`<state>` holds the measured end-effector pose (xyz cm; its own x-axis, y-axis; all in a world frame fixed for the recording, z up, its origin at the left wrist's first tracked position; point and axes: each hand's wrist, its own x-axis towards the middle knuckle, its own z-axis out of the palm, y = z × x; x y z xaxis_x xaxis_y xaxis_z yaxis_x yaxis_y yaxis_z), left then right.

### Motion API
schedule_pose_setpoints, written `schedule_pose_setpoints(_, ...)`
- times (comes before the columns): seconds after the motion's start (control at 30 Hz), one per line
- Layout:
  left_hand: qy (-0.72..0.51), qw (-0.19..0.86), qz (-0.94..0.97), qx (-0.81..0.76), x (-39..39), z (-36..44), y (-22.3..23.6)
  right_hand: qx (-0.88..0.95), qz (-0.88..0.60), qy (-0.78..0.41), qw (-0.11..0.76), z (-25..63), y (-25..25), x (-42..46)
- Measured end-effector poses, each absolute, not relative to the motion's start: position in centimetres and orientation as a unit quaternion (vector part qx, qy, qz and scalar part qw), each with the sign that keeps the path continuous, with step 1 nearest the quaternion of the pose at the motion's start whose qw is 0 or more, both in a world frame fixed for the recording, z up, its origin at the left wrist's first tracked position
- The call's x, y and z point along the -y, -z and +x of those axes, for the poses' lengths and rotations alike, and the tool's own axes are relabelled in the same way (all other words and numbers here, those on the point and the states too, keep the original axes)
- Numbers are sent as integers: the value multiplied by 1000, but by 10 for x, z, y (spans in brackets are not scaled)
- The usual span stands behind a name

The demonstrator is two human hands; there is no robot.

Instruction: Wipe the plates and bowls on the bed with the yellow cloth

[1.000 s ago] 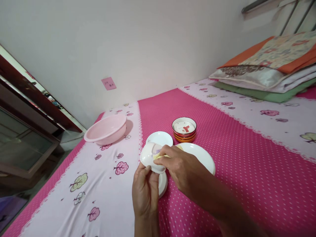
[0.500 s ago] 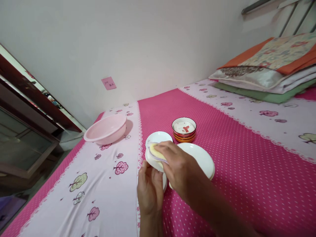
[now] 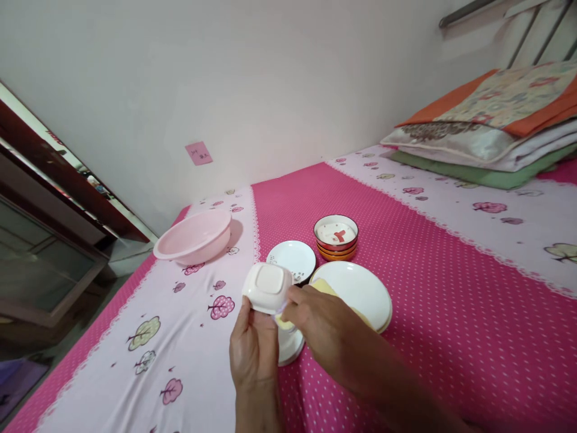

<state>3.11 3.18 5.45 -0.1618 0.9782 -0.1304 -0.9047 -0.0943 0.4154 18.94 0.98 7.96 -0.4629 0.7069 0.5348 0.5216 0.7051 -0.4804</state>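
Observation:
A small white square bowl point(image 3: 267, 285) is held up with its underside toward me. My left hand point(image 3: 255, 347) grips its lower left side, thumb against the outside. My right hand point(image 3: 324, 325) is closed on a yellow cloth point(image 3: 323, 287) with a pale purple edge, part of which shows below the bowl's right rim. Just behind the bowl lies a white patterned plate point(image 3: 295, 257) with a dark edge. Under the hands, another white dish point(image 3: 291, 347) is partly hidden. To the right sit white oval plates point(image 3: 364, 290), partly covered by my right hand and the cloth.
Several stacked bowls point(image 3: 336, 237) with red and orange outsides stand behind the plates. A pink basin point(image 3: 193, 236) rests at the left on the patterned bedspread point(image 3: 189, 361). Folded bedding point(image 3: 487, 129) is piled at the far right, and a pink note point(image 3: 198, 153) hangs on the wall.
The bowl has been turned so that its underside faces me, and it has moved slightly left with my left hand. The cloth in my right hand has shifted from its inside to its rim.

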Motion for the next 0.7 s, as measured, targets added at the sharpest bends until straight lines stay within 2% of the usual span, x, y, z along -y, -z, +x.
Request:
schedule_pose_setpoints(0.13,-734,655,135,-120,-38,10,-39,809,-417,-143,389,209,-83,-29)
schedule_pose_setpoints(0.23,-702,687,171,-82,-38,2,-30,762,-478,-228,372,220,-90,-45)
schedule_pose_setpoints(0.43,-700,683,190,-89,-36,5,-26,734,-333,-456,377,224,-96,-57)
schedule_pose_setpoints(0.7,-721,663,133,-154,-31,19,-47,675,-271,-553,407,206,-89,-60)
